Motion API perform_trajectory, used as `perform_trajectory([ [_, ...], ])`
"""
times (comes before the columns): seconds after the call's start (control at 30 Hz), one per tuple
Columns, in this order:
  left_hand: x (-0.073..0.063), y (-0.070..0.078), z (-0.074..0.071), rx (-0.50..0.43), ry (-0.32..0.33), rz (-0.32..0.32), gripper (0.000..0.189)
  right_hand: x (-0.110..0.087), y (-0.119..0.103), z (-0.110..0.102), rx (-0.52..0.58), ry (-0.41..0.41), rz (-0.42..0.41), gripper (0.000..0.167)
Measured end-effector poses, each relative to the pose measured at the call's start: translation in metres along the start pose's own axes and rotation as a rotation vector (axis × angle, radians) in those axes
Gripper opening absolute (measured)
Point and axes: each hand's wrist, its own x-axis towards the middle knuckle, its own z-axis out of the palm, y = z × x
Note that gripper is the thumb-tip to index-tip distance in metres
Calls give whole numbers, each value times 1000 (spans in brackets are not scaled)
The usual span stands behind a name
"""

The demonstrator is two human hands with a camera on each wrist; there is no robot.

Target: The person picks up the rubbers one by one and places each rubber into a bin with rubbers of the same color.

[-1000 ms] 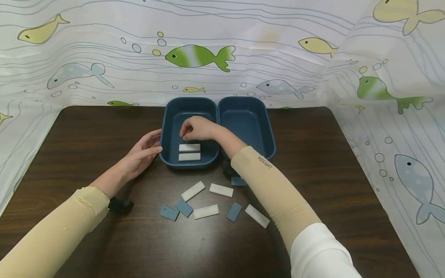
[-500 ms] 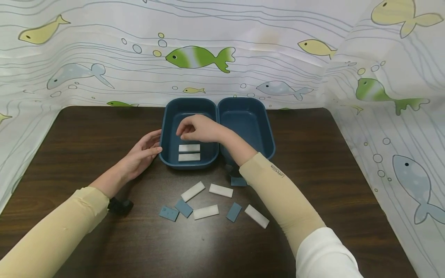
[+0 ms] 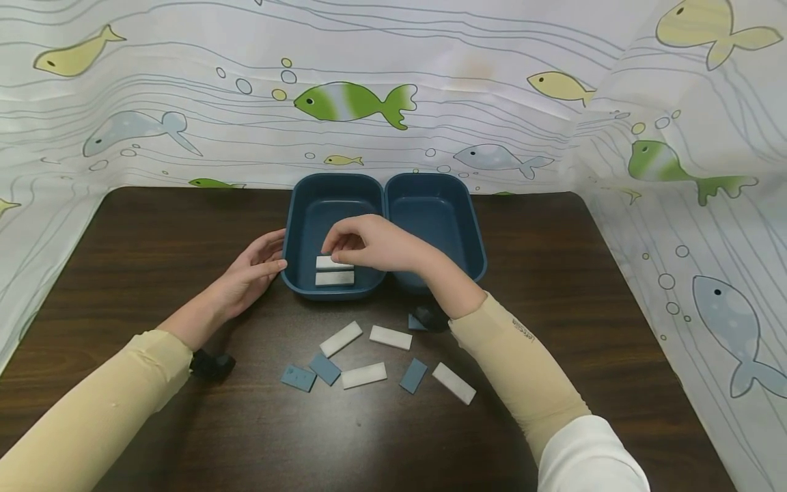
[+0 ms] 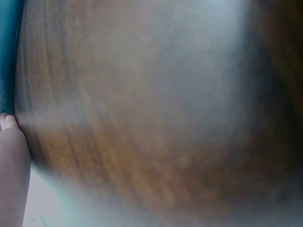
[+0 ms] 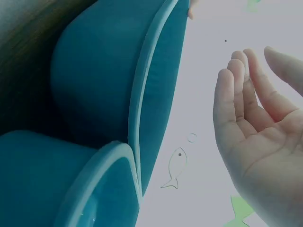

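Observation:
My left hand (image 3: pixel 251 275) rests at the left wall of a dark blue bin (image 3: pixel 305 212), fingers along its outside and thumb at the rim. In the left wrist view, its fingers (image 4: pixel 10 124) meet the bin's edge. Over the same bin hovers my right hand (image 3: pixel 381 242), fingers loosely bent. The right wrist view shows its palm with nothing held. Two flat white rectangular blocks lie parallel inside the bin: the front block (image 3: pixel 335 278) in full view, the rear block (image 3: pixel 324 263) partly behind the right fingertips.
A second blue bin (image 3: pixel 433 212) adjoins on the right, its front partly behind my forearm. In front lie several white blocks (image 3: pixel 364 375) and blue tiles (image 3: pixel 298 378), scattered on the dark wooden table (image 3: pixel 184 437). One blue tile (image 3: pixel 415 322) is partly behind the right wrist camera (image 3: pixel 433 318).
My right hand has drifted right and toward me, from behind the rear white block to overlapping it. The left hand and the blocks stay where they were.

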Motion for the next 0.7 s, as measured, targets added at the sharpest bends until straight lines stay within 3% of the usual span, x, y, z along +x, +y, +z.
perform_trajectory([
  [0.37, 1, -3, -1, -40, -26, 44, 52, -35, -1, 5, 0, -13, -12, 16],
  [0.7, 2, -2, -1, -28, -19, 25, 55, -66, 3, 13, -7, -12, -6, 15],
])
